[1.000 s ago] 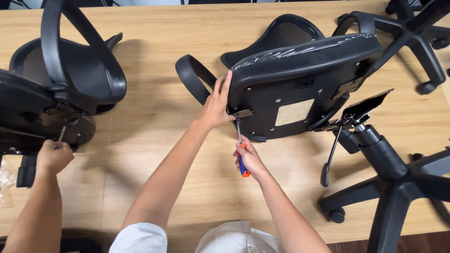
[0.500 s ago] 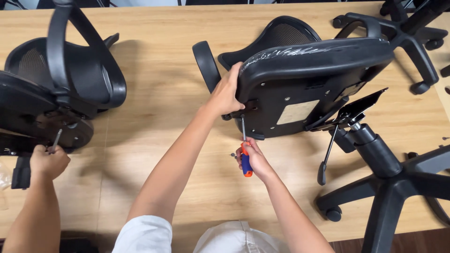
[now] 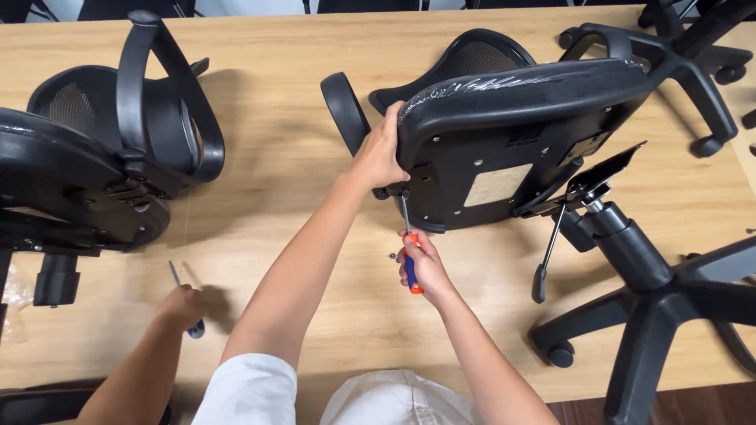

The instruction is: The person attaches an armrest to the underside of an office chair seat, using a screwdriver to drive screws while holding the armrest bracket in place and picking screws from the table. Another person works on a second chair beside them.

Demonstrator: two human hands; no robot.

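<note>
Black plastic: the underside of an office chair seat (image 3: 504, 149) faces the camera; the chair lies on its side on a pale wooden table (image 3: 299, 94), its mesh back toward the far edge.
Screwdriver: an orange-and-blue-handled screwdriver (image 3: 409, 253) stands almost upright in the picture, tip up against a bracket at the seat's near-left corner, handle down toward the person.
Long axis: it runs from handle to tip, pointing away from the person into the seat underside.
Right hand: the right hand (image 3: 425, 264) is closed around the screwdriver handle.
Left hand: the left hand (image 3: 382, 149) is clamped over the seat's left edge, beside the armrest (image 3: 346, 110).
Handling: the seat probably feels stiff and fairly heavy, and its plastic wrap looks slippery, so the firm rim seems the best place to hold; the slim tool looks light and rigid, best held at its grip.
Nearby: a small loose screw (image 3: 392, 256) lies just left of the handle; a five-star wheeled base (image 3: 654, 307) lies to the right.
Other person: another hand (image 3: 183, 307) at lower left holds a second tool, near a second chair (image 3: 102, 157).
</note>
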